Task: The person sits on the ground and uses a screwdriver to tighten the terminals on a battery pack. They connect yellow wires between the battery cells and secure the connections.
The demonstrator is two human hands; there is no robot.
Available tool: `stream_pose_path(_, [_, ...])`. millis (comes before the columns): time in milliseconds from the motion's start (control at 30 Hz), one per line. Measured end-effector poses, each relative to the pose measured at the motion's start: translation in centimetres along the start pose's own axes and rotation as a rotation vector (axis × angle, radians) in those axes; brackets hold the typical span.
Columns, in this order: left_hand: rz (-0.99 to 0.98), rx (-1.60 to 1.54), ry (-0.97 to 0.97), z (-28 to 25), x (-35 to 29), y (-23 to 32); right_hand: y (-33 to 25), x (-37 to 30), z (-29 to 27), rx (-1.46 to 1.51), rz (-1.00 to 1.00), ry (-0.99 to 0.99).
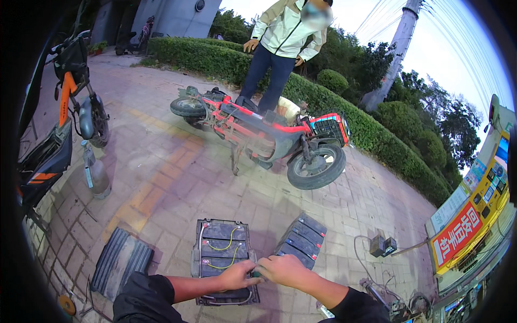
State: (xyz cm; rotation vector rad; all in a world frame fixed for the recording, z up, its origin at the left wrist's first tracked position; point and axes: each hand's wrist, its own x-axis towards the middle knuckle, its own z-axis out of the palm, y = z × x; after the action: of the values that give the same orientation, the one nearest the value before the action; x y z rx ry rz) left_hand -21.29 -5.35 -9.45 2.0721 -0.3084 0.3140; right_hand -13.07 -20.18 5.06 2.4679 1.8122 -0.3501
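My left hand (pixel 237 276) and my right hand (pixel 284 270) meet over the right edge of a black battery tray (pixel 253 253). Both have their fingers pinched together around something small, dark and greenish, too hidden to name. Inside the tray sit several dark batteries (pixel 219 231) with red terminals, joined by yellow-green wires (pixel 230 262) and a pale cable along the left side. A second block of several batteries (pixel 302 237) lies on the paving just beyond my right hand. Left of the tray, near my left forearm, is a ribbed black cover (pixel 123 261).
A red electric scooter (pixel 264 129) lies on its side ahead, with a person (pixel 283 40) standing behind it. An orange-and-black scooter (pixel 67 102) and a large bottle (pixel 95 175) are at left. Small black boxes (pixel 381 246), cables and a yellow-red sign board (pixel 466 231) stand right.
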Motion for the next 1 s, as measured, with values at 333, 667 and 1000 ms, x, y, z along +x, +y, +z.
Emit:
stream_pose_path(333, [0.068,-0.001,0.021,0.2,0.1,-1.1,-0.9,-0.3,-2.0,-0.036,0.145,0.017])
stream_pose_path(667, [0.096,-0.001,-0.008,-0.1,0.1,-1.1,-1.1,0.0,-1.1,-0.025,0.081,0.035])
stream_pose_path(1000, [0.01,0.106,-0.048,-0.1,-0.3,-1.2,-0.4,0.1,1.1,0.129,0.063,0.189])
